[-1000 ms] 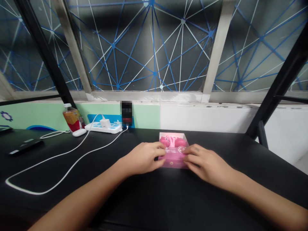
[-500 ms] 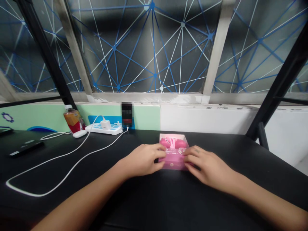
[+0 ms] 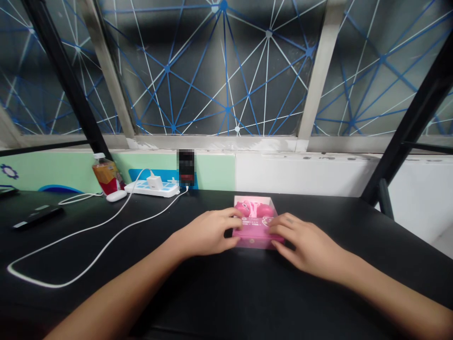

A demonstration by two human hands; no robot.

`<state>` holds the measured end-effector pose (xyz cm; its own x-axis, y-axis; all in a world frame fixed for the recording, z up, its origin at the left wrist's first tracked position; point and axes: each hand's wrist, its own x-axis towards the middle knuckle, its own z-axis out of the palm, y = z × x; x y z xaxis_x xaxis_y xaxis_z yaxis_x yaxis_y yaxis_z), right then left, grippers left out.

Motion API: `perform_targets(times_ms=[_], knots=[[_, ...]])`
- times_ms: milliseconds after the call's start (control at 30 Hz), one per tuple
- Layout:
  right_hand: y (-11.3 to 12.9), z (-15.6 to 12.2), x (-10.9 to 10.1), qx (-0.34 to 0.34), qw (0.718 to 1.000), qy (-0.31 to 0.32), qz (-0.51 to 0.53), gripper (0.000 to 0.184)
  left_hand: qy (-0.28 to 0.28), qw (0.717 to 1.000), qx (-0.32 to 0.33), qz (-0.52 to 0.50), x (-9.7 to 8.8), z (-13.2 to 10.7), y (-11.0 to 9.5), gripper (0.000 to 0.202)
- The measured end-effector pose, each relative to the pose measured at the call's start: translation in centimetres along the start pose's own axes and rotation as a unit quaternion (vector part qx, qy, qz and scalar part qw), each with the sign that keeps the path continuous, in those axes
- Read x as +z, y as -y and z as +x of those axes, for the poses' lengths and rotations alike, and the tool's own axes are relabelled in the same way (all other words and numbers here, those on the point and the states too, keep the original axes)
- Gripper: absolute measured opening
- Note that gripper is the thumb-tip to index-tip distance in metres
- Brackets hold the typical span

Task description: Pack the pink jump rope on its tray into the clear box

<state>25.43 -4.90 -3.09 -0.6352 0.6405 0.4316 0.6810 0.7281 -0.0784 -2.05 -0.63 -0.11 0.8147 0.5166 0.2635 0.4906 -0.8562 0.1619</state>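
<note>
We see the pink box (image 3: 252, 242) flat on the dark counter (image 3: 212, 302), with a hand at either side of it. The left hand (image 3: 214, 232) has its fingers curved and partly spread, a clear gap between thumb and forefinger, their tips touching the box's left side; they are not wrapped around it. The right hand (image 3: 302, 240) rests bent fingers over the right edge, the thumb lower, near the front corner. We cannot tell whether these pinch that edge or merely rest on it.

As for how far the handling has come, we judge the packing to be whole: two rounded pink pieces (image 3: 264, 210) and some pale strands (image 3: 254, 208) sit in the far half, and a pink panel (image 3: 252, 229) with white print covers the near half. By the right thumb, a strip of deeper pink reaches a little past the box's side, so we judge that corner not quite flush. The box is not lifted, and we see none of its contents taken out. Whether a clear cover lies over the pieces, we cannot tell.

The power strip (image 3: 152, 189) and bottle (image 3: 106, 175) stand well apart, untouched.
</note>
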Motion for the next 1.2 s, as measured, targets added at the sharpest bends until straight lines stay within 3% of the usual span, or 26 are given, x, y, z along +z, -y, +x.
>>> perform_targets(times_ms=[600,767,1200], knots=[[0.02,-0.07,-0.31,-0.001,1.000,0.000,0.009,0.023,-0.007,0.999,-0.006,-0.031,-0.11,0.03,-0.09,0.013],[0.08,-0.02,-0.38,-0.007,1.000,-0.003,0.007,0.023,-0.011,0.999,0.004,-0.035,0.09,0.03,0.08,0.021],[0.03,-0.05,-0.27,-0.002,1.000,-0.005,0.014,0.022,-0.009,1.000,0.002,-0.030,-0.05,0.04,0.01,0.015]])
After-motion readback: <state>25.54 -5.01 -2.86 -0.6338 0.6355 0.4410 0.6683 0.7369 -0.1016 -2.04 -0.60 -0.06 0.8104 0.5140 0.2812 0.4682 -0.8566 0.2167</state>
